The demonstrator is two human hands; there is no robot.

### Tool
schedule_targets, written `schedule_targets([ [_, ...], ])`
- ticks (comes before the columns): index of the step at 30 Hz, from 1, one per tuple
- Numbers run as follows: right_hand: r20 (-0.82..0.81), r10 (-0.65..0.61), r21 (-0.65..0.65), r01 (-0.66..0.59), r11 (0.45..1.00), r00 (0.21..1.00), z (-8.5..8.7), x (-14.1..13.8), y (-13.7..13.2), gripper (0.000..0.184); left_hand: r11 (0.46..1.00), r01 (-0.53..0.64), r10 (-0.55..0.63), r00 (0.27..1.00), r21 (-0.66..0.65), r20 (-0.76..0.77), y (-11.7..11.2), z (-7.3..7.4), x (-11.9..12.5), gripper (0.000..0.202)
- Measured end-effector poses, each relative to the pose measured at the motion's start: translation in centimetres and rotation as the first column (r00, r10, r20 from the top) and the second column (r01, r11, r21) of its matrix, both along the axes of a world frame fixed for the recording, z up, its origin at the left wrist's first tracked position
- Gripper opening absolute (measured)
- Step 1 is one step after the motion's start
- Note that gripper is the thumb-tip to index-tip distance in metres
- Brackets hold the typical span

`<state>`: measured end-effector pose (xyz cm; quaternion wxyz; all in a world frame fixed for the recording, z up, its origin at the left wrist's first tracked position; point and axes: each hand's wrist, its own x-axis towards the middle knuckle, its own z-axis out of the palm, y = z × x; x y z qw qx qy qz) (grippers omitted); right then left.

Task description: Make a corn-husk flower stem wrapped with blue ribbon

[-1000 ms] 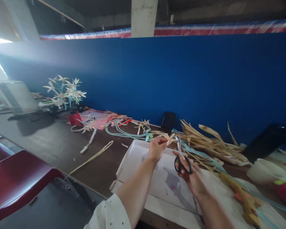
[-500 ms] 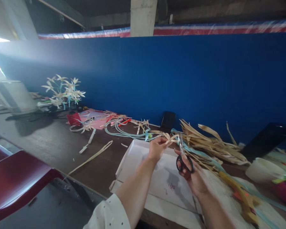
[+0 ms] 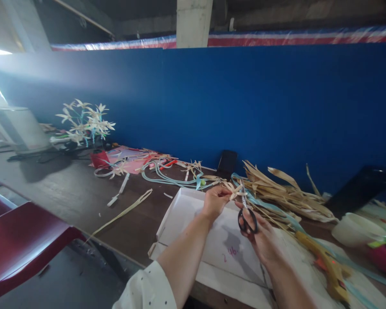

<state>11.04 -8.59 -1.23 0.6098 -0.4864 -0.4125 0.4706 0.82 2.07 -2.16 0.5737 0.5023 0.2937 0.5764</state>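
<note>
Holding a pale, strip-petalled flower (image 3: 234,191) for close scissor work. The flower is raised, in this view, over the far edge of the white cardboard tray (image 3: 186,214), toward that edge's right end; the tray lies at the front edge of the worktop (image 3: 83,180). The left hand (image 3: 215,202) has thumb and forefinger closed in a pinch on the flower's left side, petals fanning beyond the fingertips. The right hand (image 3: 260,236) is curled about the black loops of the scissors (image 3: 244,199), blades pointing up and away; the gap between the blades, and whether they touch a petal, cannot be told. As a matter of judgement, the pinch is best set firmly where the petals meet, with only the petal to be cut lying between the blades. Turning the flower with the left fingers should give a truer angle than twisting the right wrist. Short, full closures suit thin material, which may tear under a tug. The left fingertips lie near the blades and should sit behind the cutting line. The husk bundle (image 3: 276,197), along the worktop's back edge, and the light-blue ribbon (image 3: 281,210) call for clearance, lest the blades snag.
</note>
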Motion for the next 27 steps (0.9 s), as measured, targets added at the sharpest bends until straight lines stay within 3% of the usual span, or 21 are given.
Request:
schedule_targets([
  [11, -0.03, -0.009, 0.014, 0.009, 1.0, 1.0, -0.6, 0.1, 0.2, 0.031, 0.999, -0.007, 0.01, 0.998, 0.039, -0.063, 0.2, -0.3, -0.1, 0.017],
  [27, -0.047, -0.032, 0.012, 0.032, 0.999, 0.998, -1.3, 0.3, 0.5, 0.032, 1.0, -0.003, 0.004, 0.999, 0.029, -0.034, 0.2, -0.4, 0.1, 0.017],
])
